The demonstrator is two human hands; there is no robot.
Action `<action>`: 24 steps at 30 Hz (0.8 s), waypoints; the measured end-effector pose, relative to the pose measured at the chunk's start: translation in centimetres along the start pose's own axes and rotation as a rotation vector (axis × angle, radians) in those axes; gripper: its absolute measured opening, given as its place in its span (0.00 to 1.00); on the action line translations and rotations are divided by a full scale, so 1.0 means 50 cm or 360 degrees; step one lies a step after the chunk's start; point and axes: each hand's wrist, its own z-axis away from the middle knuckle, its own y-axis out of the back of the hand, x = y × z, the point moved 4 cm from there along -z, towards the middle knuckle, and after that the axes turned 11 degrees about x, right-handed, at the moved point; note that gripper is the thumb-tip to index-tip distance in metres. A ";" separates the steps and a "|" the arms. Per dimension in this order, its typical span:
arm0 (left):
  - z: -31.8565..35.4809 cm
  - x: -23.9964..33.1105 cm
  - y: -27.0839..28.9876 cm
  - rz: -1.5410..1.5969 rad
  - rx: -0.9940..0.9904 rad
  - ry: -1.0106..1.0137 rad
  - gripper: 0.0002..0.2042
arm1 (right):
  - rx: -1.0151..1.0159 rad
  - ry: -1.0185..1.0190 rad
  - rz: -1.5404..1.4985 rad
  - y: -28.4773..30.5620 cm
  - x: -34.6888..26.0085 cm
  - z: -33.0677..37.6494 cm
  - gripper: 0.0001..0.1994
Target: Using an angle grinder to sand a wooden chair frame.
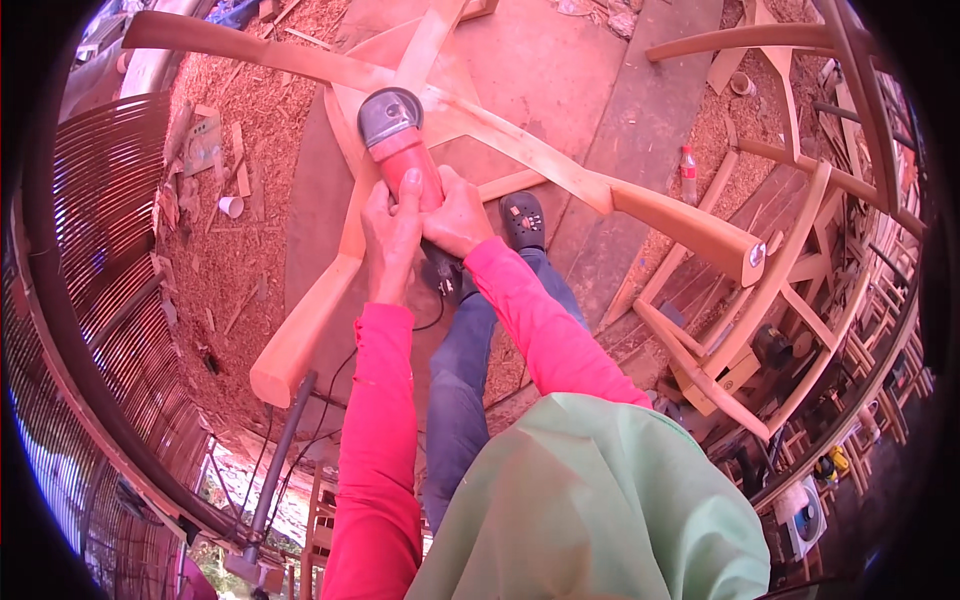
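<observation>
Both my hands are closed around a red angle grinder (408,155), whose dark round guard points away from me. My left hand (393,232) wraps its left side, with the thumb lying along the body. My right hand (462,214) grips the right side. The grinder's head lies over the joint of a pale wooden frame (535,155) with several splayed, shaped legs. Whether the disc touches the wood is hidden by the guard. A thick leg (300,340) reaches toward me on the left, and another (690,222) extends right. A black cord trails from the grinder's lower end.
Wood shavings and scraps cover the floor, with a white cup (231,207) at left. A bottle with a red cap (688,170) stands right of the frame. Wooden chair frames (800,290) crowd the right. A slatted screen (110,200) borders the left. My shoe (523,220) is beside the frame.
</observation>
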 end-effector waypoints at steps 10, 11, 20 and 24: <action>-0.022 0.029 -0.053 -0.0167 -0.0139 -0.0063 0.20 | 0.0126 -0.0058 -0.0040 0.037 0.019 -0.044 0.26; -0.013 0.026 -0.046 -0.0100 -0.0102 -0.0056 0.20 | 0.0109 -0.0025 -0.0073 0.028 0.030 -0.035 0.26; -0.073 0.045 -0.040 -0.0232 -0.0100 -0.0166 0.21 | 0.0054 -0.0078 -0.0075 0.011 -0.032 -0.062 0.26; -0.019 0.015 -0.052 -0.0007 -0.0082 -0.0202 0.20 | 0.0107 0.0003 -0.0041 0.038 0.004 -0.034 0.24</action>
